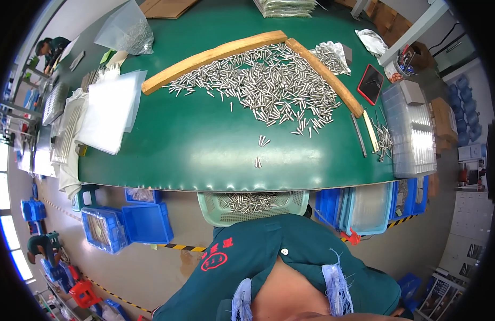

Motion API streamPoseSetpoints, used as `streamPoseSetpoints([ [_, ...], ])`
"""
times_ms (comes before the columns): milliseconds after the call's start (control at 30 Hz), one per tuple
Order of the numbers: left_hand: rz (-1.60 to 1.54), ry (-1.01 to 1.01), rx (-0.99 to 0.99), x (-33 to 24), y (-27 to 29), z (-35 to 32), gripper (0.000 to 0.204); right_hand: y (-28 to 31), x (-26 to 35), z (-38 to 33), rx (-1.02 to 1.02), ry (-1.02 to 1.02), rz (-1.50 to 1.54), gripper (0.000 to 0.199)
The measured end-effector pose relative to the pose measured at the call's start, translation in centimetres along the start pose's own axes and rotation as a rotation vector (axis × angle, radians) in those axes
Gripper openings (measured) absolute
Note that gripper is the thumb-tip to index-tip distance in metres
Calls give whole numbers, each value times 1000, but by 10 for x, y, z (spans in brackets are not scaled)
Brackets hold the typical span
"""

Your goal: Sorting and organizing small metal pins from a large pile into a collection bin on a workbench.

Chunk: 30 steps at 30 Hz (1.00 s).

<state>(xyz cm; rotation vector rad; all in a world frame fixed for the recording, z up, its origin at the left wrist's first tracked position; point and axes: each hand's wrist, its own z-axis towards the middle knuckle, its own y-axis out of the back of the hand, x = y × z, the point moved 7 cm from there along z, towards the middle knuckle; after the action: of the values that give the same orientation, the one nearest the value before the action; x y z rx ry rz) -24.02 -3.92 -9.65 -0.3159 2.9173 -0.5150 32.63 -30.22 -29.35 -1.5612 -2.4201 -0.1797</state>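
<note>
Neither of my hands shows; only my green sleeves and chest come into the lower part of the picture. A wide heap of small silvery metal pins [263, 85] lies on the green tabletop [178, 144]. Two wooden bars border it, a longer left bar [215, 58] and a right bar [325, 77], meeting at the far side. Nearer the front edge are a small group of pins [264, 140] and another little cluster [257, 162]. Below the table edge, close to my body, a pale green basket [210, 211] holds more of the pins.
Clear plastic sheets [111, 112] and a bag of metal parts [135, 37] lie at the left. On the right are a red-edged phone [370, 84], thin rods [384, 142] and a clear plastic box [410, 139]. Blue bins [148, 222] stand below. Other people work far left.
</note>
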Motion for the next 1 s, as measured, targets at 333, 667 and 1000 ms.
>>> streamPoseSetpoints([
  [333,112,112,22,-7,20,-12,40,-23,3,4,11,12,3,28],
  [667,250,226,53,-28,45,-23,40,-44,-1,10,9,14,28,28],
  [1000,342,331,78,-42,59,-33,40,45,172,-146,-246,227,-403,32],
])
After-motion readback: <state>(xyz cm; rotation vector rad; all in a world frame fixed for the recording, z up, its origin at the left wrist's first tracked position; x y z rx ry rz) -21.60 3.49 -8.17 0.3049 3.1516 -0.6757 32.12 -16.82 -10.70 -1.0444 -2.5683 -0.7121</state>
